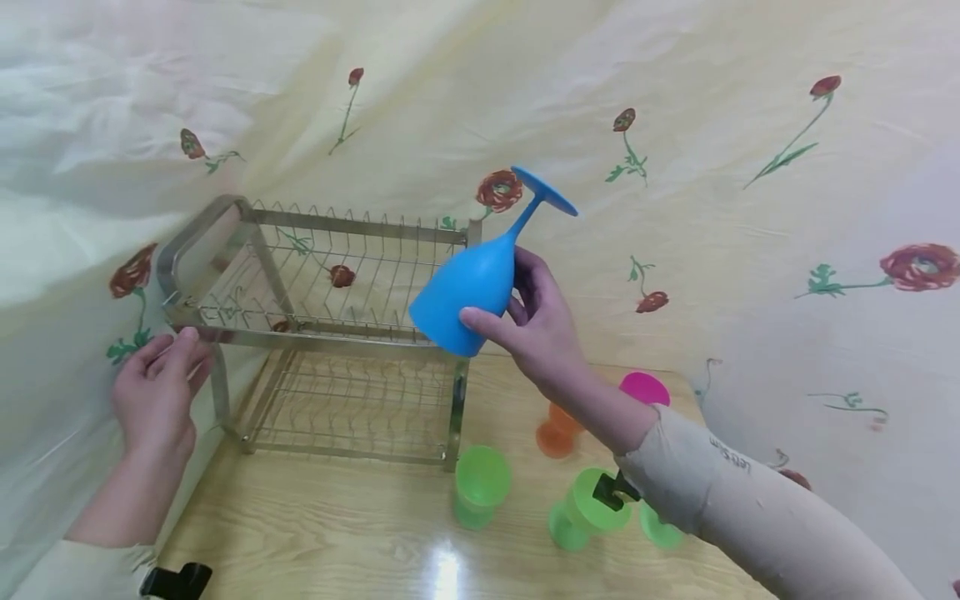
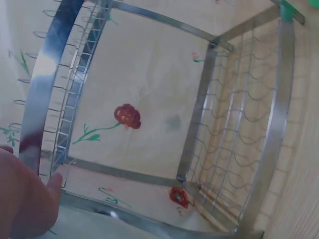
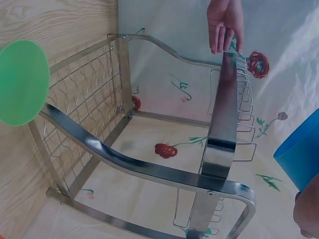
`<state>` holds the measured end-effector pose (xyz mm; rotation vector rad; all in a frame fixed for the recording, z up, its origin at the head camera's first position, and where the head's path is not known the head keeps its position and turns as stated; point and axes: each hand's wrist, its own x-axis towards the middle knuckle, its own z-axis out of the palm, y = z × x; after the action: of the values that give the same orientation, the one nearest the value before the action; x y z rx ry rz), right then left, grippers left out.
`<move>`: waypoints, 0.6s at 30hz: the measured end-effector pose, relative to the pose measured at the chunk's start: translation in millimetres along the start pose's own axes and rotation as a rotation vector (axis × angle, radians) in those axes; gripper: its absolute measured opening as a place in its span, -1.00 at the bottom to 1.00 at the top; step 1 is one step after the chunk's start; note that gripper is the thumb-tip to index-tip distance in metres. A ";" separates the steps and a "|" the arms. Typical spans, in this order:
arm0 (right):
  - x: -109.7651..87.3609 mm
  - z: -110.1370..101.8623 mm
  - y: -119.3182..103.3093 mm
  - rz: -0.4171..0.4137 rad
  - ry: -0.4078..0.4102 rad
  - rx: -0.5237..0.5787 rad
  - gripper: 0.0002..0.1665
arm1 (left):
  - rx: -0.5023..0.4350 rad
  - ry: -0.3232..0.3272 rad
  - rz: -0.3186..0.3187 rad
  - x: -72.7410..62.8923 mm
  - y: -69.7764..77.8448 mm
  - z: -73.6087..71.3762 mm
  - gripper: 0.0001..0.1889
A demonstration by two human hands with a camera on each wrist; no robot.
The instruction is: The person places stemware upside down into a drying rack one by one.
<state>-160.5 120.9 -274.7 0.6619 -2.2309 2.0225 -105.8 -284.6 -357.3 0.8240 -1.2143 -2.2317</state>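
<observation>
A blue goblet (image 1: 468, 287) is tilted upside down, its mouth low to the left and its round foot up to the right. My right hand (image 1: 536, 321) grips it by the bowl, thumb on the near side, at the right end of a metal two-tier dish rack (image 1: 337, 340). In the right wrist view only part of the blue bowl (image 3: 301, 152) shows at the edge. My left hand (image 1: 161, 375) is at the rack's front left corner, fingertips right by the top shelf's rail. Fairly straight fingers (image 3: 219, 37) show there in the right wrist view.
Below the right hand, a green cup (image 1: 482, 477) stands near the rack's right leg. Another green goblet (image 1: 596, 504), an orange goblet (image 1: 557, 437) and a pink one (image 1: 645, 387) are partly behind the right arm. Flowered cloth (image 1: 712, 208) hangs behind the wooden table (image 1: 337, 525).
</observation>
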 end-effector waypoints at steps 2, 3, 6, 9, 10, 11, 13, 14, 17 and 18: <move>2.9 1.4 -0.7 -0.006 -0.006 -0.005 0.01 | -0.016 -0.014 -0.027 2.0 2.3 1.5 -0.47; 4.3 2.1 -1.1 -0.009 -0.009 -0.007 0.01 | -0.027 -0.020 -0.041 3.0 3.5 1.9 -0.51; 9.6 3.9 -2.1 -0.024 -0.011 -0.018 0.00 | -0.060 -0.051 -0.082 6.0 6.5 2.0 -0.62; 16.9 6.5 -4.3 -0.049 -0.009 -0.051 0.00 | -0.127 -0.093 -0.120 8.8 9.1 1.3 -0.74; 20.0 7.8 -5.5 -0.060 -0.009 -0.067 0.01 | -0.145 -0.105 -0.130 9.5 10.1 1.3 -0.78; 23.6 9.4 -6.8 -0.072 -0.012 -0.080 0.02 | -0.169 -0.114 -0.140 10.2 10.9 1.2 -0.80; 31.5 13.1 -9.7 -0.097 -0.021 -0.112 0.05 | -0.207 -0.121 -0.158 11.3 13.0 1.5 -0.85; 36.0 15.0 -10.8 -0.110 -0.027 -0.130 0.07 | -0.221 -0.119 -0.164 11.8 13.9 1.7 -0.87; 51.4 21.0 -13.8 -0.147 -0.052 -0.175 0.10 | -0.244 -0.111 -0.186 12.3 15.9 1.5 -0.91; 56.9 22.9 -14.4 -0.158 -0.060 -0.202 0.11 | -0.246 -0.104 -0.194 12.3 16.2 1.3 -0.92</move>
<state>-201.6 82.7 -246.0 0.8560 -2.2937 1.6992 -113.5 -299.8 -346.3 0.7636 -0.9109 -2.5453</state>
